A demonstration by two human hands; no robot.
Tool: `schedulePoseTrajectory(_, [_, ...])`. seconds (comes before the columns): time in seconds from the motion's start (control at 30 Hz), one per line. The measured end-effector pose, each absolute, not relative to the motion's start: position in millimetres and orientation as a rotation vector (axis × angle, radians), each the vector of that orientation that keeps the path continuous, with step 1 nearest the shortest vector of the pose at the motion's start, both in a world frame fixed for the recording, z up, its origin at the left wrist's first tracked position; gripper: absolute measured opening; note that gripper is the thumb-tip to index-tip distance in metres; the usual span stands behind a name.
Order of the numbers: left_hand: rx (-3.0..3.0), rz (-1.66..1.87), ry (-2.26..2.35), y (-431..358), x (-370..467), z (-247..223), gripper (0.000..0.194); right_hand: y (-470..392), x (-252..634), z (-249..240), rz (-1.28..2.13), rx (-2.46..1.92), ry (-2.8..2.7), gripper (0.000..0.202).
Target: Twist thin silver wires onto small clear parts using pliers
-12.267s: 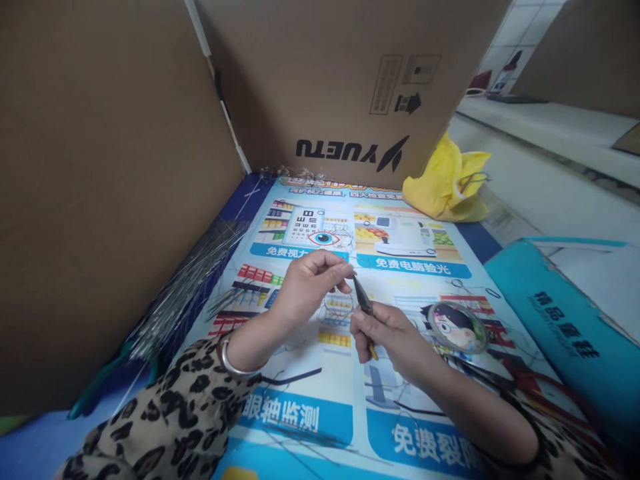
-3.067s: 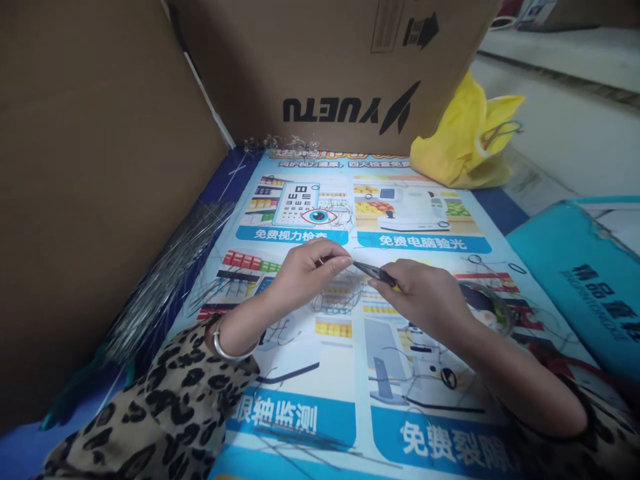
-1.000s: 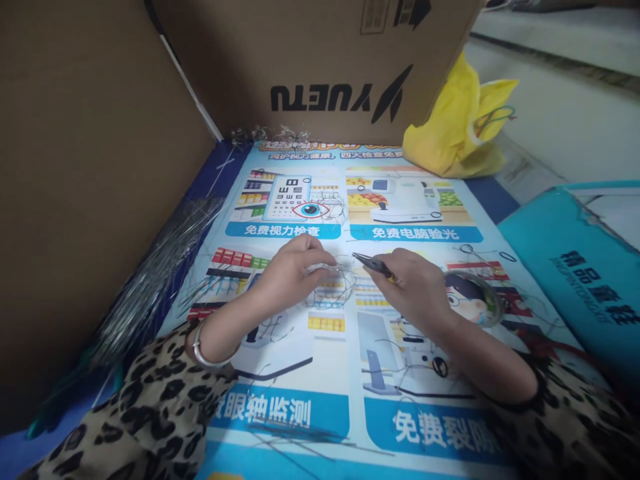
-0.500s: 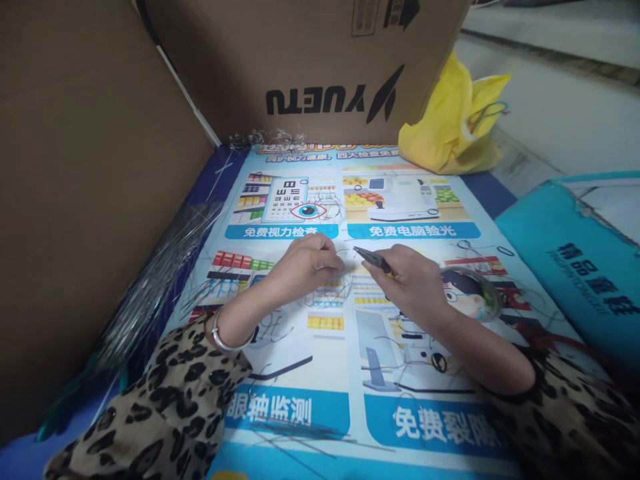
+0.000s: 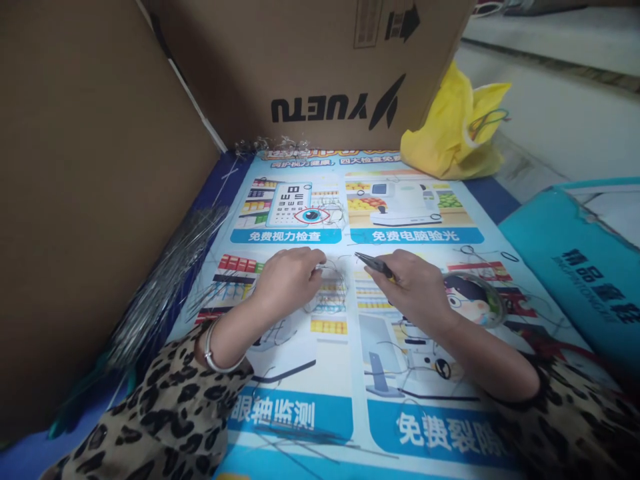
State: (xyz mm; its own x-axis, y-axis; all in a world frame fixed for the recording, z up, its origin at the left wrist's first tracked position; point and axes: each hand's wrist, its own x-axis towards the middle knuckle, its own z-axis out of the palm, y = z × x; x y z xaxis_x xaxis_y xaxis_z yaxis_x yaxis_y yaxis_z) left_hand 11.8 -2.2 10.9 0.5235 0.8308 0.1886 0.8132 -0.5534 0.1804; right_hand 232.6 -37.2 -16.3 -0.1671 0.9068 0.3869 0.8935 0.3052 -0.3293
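Observation:
My right hand [image 5: 413, 283] is closed around needle-nose pliers [image 5: 373, 263], whose dark tips point left over the middle of the printed sheet. To its left, my left hand [image 5: 290, 280] has its fingers curled in a pinch. A thin wire [image 5: 344, 279] bends in a loop beside those fingertips and seems to run into them; where it is gripped is too fine to make out. A gap separates the plier tips from my left hand. Loose cut wires [image 5: 300, 433] lie in a pile near the front of the sheet.
A long bundle of wires [image 5: 165, 280] lies at the left, against a cardboard box [image 5: 90, 167]. A round clear dish [image 5: 495, 300] sits beyond my right forearm. A yellow bag [image 5: 445, 140] and a turquoise box [image 5: 565, 240] stand at the right. Twisted wire pieces [image 5: 280, 145] lie at the back.
My left hand has drawn back left, away from the plier tips, and its fingers have turned down. My right hand and the pliers stay nearly in place. The view has shifted slightly.

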Motion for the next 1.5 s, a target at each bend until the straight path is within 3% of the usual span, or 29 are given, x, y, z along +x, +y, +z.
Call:
schedulePoseTrajectory(0.27, [2.544,0.337,1.477,-10.3,10.8,14.3,0.017,-35.9,233.5,-20.1,-0.040,-1.621,-2.167,0.022])
schedulePoseTrajectory(0.53, [2.387,0.735,1.057,0.1,3.9,5.6,0.018,-35.4,234.9,-23.8,-0.073,-1.599,-2.205,0.020])
schedulePoseTrajectory(1.0, [2.255,0.779,1.033,1.4,6.8,-5.8,0.013,-35.9,234.2,-22.7,-0.072,-1.607,-2.224,0.018])
schedulePoseTrajectory(1.3, [2.221,0.726,1.064,-0.1,6.2,-2.0,0.005,-37.3,231.8,-23.1,-0.347,-1.555,-2.285,0.017])
schedulePoseTrajectory(1.5, [2.207,0.711,1.069,0.0,5.6,-0.2,0.008,-37.4,231.1,-23.3,-0.333,-1.569,-2.332,0.015])
